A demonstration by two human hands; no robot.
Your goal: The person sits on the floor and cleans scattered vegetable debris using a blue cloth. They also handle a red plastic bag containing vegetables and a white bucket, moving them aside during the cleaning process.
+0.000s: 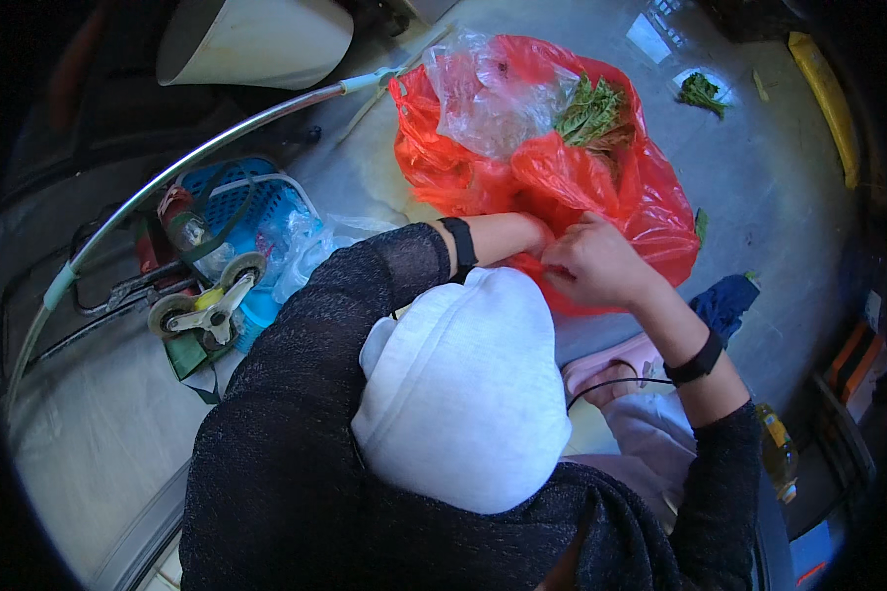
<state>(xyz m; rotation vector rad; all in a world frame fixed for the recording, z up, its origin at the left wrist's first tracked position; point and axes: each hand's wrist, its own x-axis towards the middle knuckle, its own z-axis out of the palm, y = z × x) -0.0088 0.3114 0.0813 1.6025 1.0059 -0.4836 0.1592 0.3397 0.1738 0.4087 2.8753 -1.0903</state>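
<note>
A large red plastic bag (658,199) rests on the floor in front of me, its mouth spread wide. Inside it lie crumpled clear plastic film (480,103) and green leafy vegetables (591,111). My right hand (595,262) has its fingers curled against the near side of the bag, pinching the red plastic. Just to the left, my left hand (530,233) reaches in at the bag's near folds. Its fingers are hidden by the plastic and the right hand, so their grip does not show.
A blue plastic basket (233,196) holding plastic bags stands left, beside a wheeled caster base (211,310) and a curved metal pole (214,140). A whitish bucket (266,44) is at upper left. Leaf scraps (702,94) and dark blue cloth (724,303) lie right, with a bottle (778,451) nearer.
</note>
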